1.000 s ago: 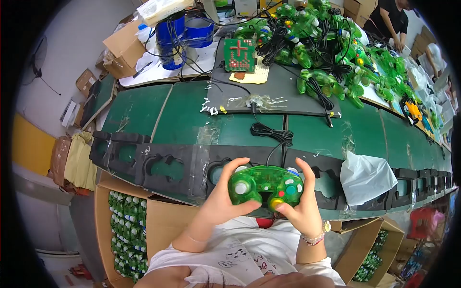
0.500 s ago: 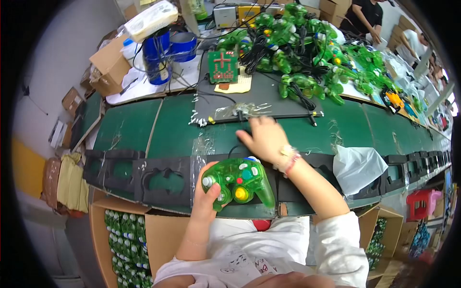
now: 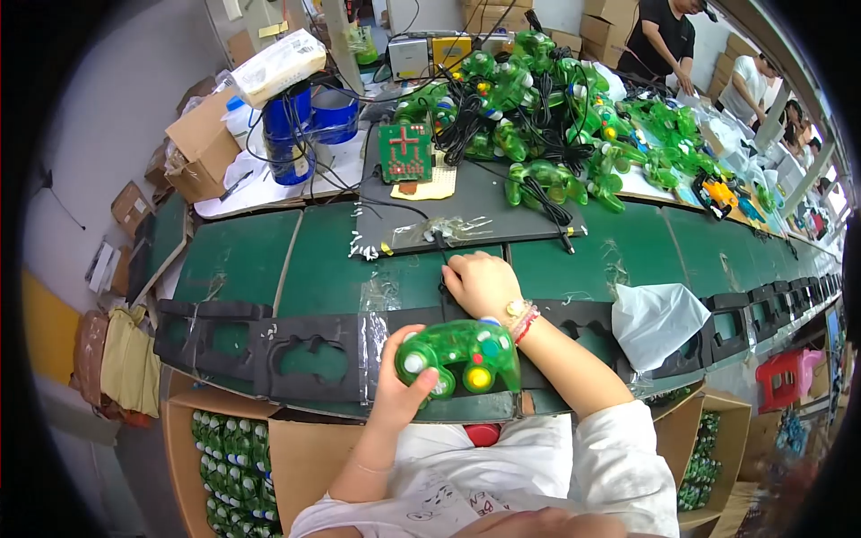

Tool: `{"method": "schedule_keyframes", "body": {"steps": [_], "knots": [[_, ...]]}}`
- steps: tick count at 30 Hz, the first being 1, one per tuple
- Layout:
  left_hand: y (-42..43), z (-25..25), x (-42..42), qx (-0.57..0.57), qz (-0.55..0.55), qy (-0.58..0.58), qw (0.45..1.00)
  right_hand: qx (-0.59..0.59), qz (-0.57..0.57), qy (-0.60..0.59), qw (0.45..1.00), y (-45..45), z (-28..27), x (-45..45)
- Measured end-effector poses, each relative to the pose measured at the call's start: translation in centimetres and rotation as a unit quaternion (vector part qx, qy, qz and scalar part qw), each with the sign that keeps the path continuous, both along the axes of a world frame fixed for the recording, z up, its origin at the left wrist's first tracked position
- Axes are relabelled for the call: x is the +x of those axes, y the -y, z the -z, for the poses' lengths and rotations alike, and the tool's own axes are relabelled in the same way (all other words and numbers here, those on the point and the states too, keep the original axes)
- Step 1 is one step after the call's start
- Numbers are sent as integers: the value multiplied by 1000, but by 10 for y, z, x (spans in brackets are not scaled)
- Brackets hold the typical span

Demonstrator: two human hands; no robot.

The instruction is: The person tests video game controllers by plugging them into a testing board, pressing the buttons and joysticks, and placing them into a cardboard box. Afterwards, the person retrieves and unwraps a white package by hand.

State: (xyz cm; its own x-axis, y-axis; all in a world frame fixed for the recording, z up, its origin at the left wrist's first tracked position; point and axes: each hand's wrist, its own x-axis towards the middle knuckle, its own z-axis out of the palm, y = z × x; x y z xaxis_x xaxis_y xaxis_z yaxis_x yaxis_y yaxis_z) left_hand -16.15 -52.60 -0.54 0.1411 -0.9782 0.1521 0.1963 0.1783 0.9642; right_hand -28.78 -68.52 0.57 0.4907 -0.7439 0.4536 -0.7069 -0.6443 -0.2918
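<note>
My left hand is wrapped round the left grip of a translucent green game controller, its yellow stick and coloured buttons facing up. Beyond the controller, my right hand is closed with the fingers curled at a black cable by the front edge of a dark grey board. That cable comes out from under clear tape on the board; its end is hidden by my fingers. A green circuit board with a red cross stands upright further back.
A heap of green controllers with black cables lies behind the board. Black foam cutouts line the table's front edge, with a white plastic bag on them at right. Blue tape rolls stand at left. Co-workers are at the far right.
My right hand has moved down and slightly left, its spread fingers now curled in at the black cable. The controller in my left hand has shifted slightly right and down. The view has tilted slightly.
</note>
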Motion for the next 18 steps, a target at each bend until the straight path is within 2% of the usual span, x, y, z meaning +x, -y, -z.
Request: {"method": "schedule_keyframes", "body": {"steps": [5,8,9,11,12,13,14,16,18], "knots": [[-3,-1,2,4,52,14,999,180,-12,44,983,-6,-13,-7],[-5,1,3,-4,69,8,998,192,-110,-13,975,-30,-19,-12],[-7,-3,3,-7,71,18,997,235,-152,-11,960,-30,-20,-16],[-11,1,4,-9,67,48,997,304,-185,87,931,-25,-33,-26],[-14,-4,5,-22,59,83,995,333,-201,139,911,-26,-42,-32],[-18,-8,6,-38,55,109,992,407,-250,227,848,-35,-49,-41],[-20,-17,3,-49,48,98,993,549,-276,186,767,-41,-61,-53],[-25,-29,1,-61,34,95,993,464,-405,168,770,-68,-61,-64],[-26,-38,3,-84,38,96,991,377,-399,144,823,-90,-66,-70]]}}
